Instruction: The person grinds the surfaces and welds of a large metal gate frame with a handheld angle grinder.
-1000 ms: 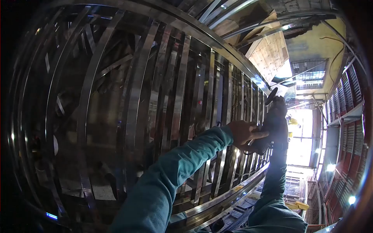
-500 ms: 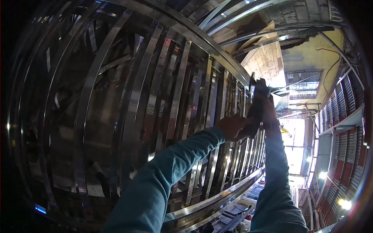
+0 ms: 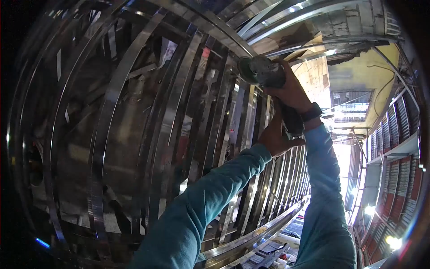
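Observation:
Both my hands are on an angle grinder (image 3: 271, 74), held up against a frame of shiny metal bars (image 3: 105, 112). My right hand (image 3: 293, 92) wraps round its front body, just behind the head. Farther back, my left hand (image 3: 275, 138) grips the dark rear end of the body, its thumb stretched along it. The grinder's round greenish disc (image 3: 245, 70) overlaps the frame's long upper rail (image 3: 219, 27) near the tops of the bars. A dark band (image 3: 312, 112) circles my right wrist, and both sleeves are teal.
Along the bottom runs the frame's lower rail (image 3: 251, 237), with assorted items beneath it. Wooden boards (image 3: 313, 69) and a yellowish wall (image 3: 365, 76) are at upper right. Corrugated panels (image 3: 394, 175) and bright lamps (image 3: 394, 243) line the right side.
My hands have moved the grinder up and to the left, so its disc now lies farther along the upper rail. The right wrist has turned and its band now shows. The view has shifted slightly.

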{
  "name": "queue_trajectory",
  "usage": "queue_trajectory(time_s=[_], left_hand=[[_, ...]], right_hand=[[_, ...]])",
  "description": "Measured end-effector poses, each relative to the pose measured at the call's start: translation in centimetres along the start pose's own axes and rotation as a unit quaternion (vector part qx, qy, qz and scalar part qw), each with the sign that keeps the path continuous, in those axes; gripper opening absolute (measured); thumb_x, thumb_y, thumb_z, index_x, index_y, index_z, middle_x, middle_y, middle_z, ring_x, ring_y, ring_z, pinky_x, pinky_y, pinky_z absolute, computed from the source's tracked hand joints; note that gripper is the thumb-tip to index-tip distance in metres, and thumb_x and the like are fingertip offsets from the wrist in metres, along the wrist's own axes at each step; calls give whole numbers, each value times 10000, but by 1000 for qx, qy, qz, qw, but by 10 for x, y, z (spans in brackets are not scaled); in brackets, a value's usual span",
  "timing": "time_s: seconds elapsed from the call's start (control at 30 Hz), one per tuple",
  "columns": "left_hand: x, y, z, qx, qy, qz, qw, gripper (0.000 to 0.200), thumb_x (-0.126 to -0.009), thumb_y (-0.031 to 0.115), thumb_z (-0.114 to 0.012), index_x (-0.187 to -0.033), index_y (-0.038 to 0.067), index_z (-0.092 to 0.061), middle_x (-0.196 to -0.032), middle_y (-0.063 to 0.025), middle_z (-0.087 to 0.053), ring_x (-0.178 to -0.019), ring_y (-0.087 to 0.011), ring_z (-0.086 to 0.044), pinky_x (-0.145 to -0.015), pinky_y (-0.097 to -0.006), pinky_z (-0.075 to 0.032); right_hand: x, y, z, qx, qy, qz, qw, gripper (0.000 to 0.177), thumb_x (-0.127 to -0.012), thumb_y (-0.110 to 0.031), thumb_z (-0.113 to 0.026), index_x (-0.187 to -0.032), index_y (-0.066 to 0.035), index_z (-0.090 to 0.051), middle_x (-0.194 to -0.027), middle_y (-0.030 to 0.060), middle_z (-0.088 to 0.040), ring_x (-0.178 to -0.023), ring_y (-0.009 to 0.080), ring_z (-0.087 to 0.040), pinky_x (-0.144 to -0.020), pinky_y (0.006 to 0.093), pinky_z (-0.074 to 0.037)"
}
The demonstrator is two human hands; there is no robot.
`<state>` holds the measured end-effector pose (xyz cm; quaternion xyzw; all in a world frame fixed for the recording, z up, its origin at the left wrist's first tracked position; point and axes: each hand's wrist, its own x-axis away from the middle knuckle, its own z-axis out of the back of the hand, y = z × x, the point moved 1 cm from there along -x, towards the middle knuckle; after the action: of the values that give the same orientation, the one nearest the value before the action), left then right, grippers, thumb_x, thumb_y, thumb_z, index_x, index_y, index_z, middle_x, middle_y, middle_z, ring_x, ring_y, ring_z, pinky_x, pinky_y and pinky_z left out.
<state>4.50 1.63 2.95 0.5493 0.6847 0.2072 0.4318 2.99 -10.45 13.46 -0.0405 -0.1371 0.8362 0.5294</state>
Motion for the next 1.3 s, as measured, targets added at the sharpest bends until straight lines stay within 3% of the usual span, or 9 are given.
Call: queue_trajectory(time_s=[0.07, 0.23, 0.3, 0.37, 0.5, 1.03, 1.13, 1.23, 1.3], left_hand=[[-2, 2, 0, 60, 15, 34, 998, 1424, -652, 374, -898, -1489, 8, 194, -1481, -279, -326, -1344, -372, -415, -1080, -384, -415], [-9, -5, 2, 105, 39, 3, 994, 1402, -667, 298, -901, -1490, 21, 201, -1461, -260, -347, -1302, -360, -454, -1073, -404, -430], [-11, 0, 11, 115, 45, 7, 992, 1383, -683, 253, -898, -1493, 33, 200, -1438, -247, -374, -1254, -357, -500, -1062, -421, -450], [-10, 9, 19, 181, 4, 136, 974, 1354, -685, 246, -892, -1504, 41, 166, -1426, -235, -389, -1249, -354, -505, -1053, -421, -462], [-9, -3, 23, -58, 76, 60, 994, 1318, -699, 273, -875, -1509, 23, 135, -1358, -229, -464, -1206, -320, -547, -984, -389, -518], [-14, -6, 20, 53, 50, 105, 992, 1290, -698, 328, -859, -1526, 17, 80, -1429, -254, -397, -1307, -352, -451, -1091, -390, -389], [-13, -5, 21, 46, 31, 111, 992, 1275, -705, 318, -854, -1528, 14, 71, -1401, -243, -422, -1275, -351, -474, -1069, -383, -406], [-9, -9, 18, 53, 50, 111, 991, 1267, -706, 301, -853, -1530, 13, 65, -1353, -234, -459, -1229, -354, -499, -1026, -393, -435], [-11, -11, 17, -60, 85, 14, 994, 1196, -744, 272, -841, -1529, 23, 25, -1222, -189, -567, -1059, -268, -631, -938, -334, -539]], right_hand=[[-10, 9, -4, -45, -27, -4, 999, 897, -657, -183, -873, -1390, -93, -364, -1209, 187, -590, -1120, 299, -587, -953, 401, -479], [-22, -4, -6, -72, -72, -19, 995, 892, -666, -195, -876, -1394, -96, -371, -1225, 183, -586, -1133, 306, -582, -963, 405, -466], [-25, -10, -10, -1, -76, -12, 997, 928, -738, -158, -851, -1463, -46, -282, -1245, 136, -551, -1131, 216, -548, -973, 356, -460], [-32, -4, -14, -16, -86, -7, 996, 918, -738, -172, -853, -1456, -53, -294, -1245, 134, -549, -1128, 215, -546, -970, 355, -458], [-43, 11, -27, -123, -101, -2, 987, 921, -711, -239, -878, -1433, -72, -333, -1265, 141, -536, -1157, 226, -532, -982, 357, -443], [-40, 11, -17, -65, -106, -88, 988, 958, -709, -199, -871, -1464, -58, -298, -1284, 138, -549, -1178, 227, -529, -992, 353, -437], [-44, 23, -19, -86, -126, -58, 987, 1037, -663, -389, -892, -1450, -52, -307, -1288, 205, -553, -1195, 318, -544, -1029, 418, -433], [-44, 25, -19, -99, -145, -55, 983, 1045, -657, -367, -898, -1457, -53, -304, -1306, 203, -540, -1214, 313, -529, -1039, 414, -425], [-44, 25, -19, -102, -145, -53, 983, 1046, -654, -351, -902, -1459, -53, -303, -1317, 201, -531, -1221, 310, -522, -1044, 409, -420]])
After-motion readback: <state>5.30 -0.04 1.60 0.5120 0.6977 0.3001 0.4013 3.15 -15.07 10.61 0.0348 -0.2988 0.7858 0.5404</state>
